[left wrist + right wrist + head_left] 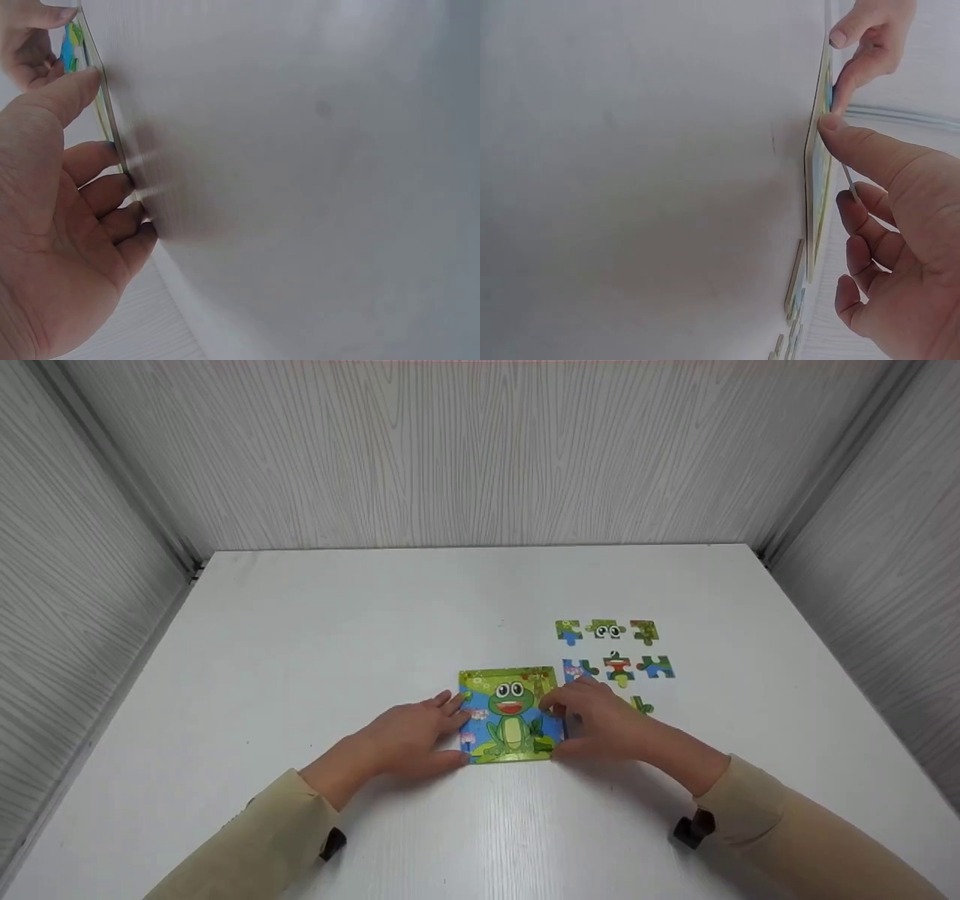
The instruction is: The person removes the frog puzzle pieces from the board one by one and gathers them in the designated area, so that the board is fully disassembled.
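Observation:
A square frog puzzle board (511, 718) lies flat on the white table. My left hand (420, 735) rests at the board's left edge, its thumb and fingertips touching the side. At the board's right side, my right hand (600, 724) pinches a thin puzzle piece (850, 180) between thumb and fingers, tilted over the board. Blue and green show on that puzzle piece (68, 51) in the left wrist view. The right hand hides part of the board's right edge.
Several loose pieces lie in rows right of the board, among them an eyes piece (606, 631), a mouth piece (618, 667) and a green piece (641, 705) beside the right hand. Wood-grain panels (480, 457) wall the table at the back and sides.

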The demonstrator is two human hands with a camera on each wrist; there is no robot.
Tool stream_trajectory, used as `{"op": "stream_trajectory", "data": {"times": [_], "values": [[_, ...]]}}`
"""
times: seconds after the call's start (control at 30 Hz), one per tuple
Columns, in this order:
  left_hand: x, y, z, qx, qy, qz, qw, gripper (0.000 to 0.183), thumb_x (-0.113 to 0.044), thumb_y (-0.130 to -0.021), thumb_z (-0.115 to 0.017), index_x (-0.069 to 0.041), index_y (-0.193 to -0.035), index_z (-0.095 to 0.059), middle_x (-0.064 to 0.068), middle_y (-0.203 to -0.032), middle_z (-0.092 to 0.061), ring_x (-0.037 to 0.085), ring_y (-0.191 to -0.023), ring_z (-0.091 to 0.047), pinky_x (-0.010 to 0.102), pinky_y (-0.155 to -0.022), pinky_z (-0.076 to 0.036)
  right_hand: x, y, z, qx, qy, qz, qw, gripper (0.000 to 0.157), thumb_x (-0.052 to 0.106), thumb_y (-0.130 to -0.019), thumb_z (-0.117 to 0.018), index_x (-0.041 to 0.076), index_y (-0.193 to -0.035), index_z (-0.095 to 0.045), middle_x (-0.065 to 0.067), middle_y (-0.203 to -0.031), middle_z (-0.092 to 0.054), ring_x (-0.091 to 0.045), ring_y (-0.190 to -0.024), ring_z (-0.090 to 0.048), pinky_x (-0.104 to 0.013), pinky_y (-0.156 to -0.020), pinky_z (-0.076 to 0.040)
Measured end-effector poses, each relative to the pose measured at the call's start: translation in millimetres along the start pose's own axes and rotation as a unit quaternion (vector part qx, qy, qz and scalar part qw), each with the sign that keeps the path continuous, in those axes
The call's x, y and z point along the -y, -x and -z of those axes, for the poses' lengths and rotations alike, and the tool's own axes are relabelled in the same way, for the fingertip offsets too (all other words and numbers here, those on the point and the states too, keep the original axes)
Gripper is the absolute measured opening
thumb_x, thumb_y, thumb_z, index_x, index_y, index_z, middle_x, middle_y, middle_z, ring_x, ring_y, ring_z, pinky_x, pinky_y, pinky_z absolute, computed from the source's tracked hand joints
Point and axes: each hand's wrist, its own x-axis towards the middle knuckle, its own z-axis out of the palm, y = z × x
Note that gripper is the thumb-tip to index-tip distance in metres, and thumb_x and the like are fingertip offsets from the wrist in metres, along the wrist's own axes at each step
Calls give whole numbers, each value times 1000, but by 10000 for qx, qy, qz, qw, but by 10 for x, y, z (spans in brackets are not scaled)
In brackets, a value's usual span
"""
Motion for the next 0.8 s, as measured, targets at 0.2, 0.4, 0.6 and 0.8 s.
{"op": "stream_trajectory", "data": {"times": [0.2,0.4,0.6,0.8], "values": [[5,0,-7,-45,-42,-75,10000,75,-55,-103,-58,-17,-165,-40,8,-173,-30,29,-160,-25,52,-123,-33,-80,48,119,-188,-259,124,9994,54,26,-87,-91,12,-135,-71,6,-115,-67,-27,-113,-55,-47,-94,-51],[5,5,1,-22,-42,-35,10000,76,-55,-103,-59,-17,-165,-40,8,-173,-30,29,-160,-24,52,-123,-33,-244,171,250,-468,-306,105,9984,53,22,-88,-90,15,-137,-71,5,-119,-69,-30,-117,-59,-52,-96,-51],[6,9,10,15,-55,-23,10000,76,-55,-103,-59,-17,-166,-39,8,-173,-29,29,-161,-24,53,-123,-33,-418,323,371,-591,-325,-256,9974,55,18,-88,-89,14,-139,-69,-1,-128,-70,-29,-122,-60,-55,-102,-50],[14,2,-1,11,-2,26,10000,74,-54,-103,-59,-19,-165,-40,6,-172,-31,27,-161,-23,51,-124,-33,-576,467,480,-642,-363,-558,9957,50,20,-89,-88,16,-136,-71,-2,-133,-69,-30,-123,-61,-59,-101,-49]]}}
